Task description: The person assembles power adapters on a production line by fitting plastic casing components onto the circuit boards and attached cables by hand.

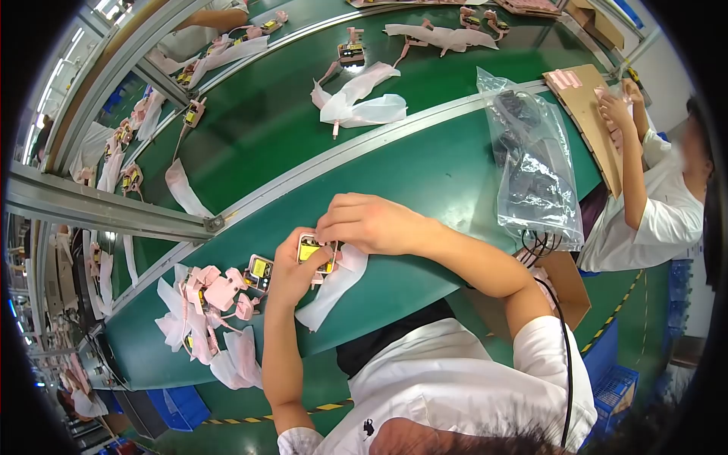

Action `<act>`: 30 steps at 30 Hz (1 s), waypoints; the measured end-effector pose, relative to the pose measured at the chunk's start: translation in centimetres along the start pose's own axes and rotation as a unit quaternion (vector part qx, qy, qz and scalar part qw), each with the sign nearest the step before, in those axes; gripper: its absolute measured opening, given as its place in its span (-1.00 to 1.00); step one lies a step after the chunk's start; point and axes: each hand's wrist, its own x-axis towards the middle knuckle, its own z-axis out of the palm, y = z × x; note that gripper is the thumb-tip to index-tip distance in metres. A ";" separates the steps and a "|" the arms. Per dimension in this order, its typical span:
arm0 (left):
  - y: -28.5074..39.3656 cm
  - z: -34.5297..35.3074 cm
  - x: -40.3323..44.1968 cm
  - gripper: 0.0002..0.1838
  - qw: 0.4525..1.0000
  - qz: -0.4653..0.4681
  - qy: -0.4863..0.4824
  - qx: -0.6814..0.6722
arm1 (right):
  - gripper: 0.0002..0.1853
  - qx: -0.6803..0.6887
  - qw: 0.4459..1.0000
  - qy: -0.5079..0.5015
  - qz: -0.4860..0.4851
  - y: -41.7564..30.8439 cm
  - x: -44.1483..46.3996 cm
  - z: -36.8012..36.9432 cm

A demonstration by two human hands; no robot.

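My left hand [287, 267] grips a small pink-framed part with a yellow label and black insides [309, 247], its thumb lying across the front. My right hand [365, 223] is closed at the part's upper right edge, fingers bent; what its fingertips pinch is hidden. A white film strip [334, 288] hangs beside the part over the green bench. Left of my left hand sits a similar pink part with a yellow label [259, 271]. Beyond it lies a pile of pink pieces [218, 291] mixed with white film.
A clear plastic bag of dark items [531, 159] lies on the bench to the right. Behind a metal rail [303, 168], a green conveyor belt [265, 125] carries similar parts and film. At right, a co-worker [644, 189] handles pink pieces by a cardboard sheet [580, 106].
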 end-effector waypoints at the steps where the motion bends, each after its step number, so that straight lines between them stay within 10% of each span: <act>1: 0.1 -0.2 0.0 -0.81 0.999 -0.021 -0.014 -0.025 | -0.65 -0.016 1.000 0.002 -0.014 -0.2 0.0 0.1; 21: 0.3 1.5 -0.4 -0.76 0.921 0.157 0.132 0.330 | -0.74 -0.004 0.996 -0.040 0.082 -0.9 -0.6 0.1; 30: -0.4 0.1 -0.3 -0.82 0.994 0.041 0.009 0.099 | -0.69 -0.010 0.994 -0.077 0.073 -1.0 -0.5 -0.3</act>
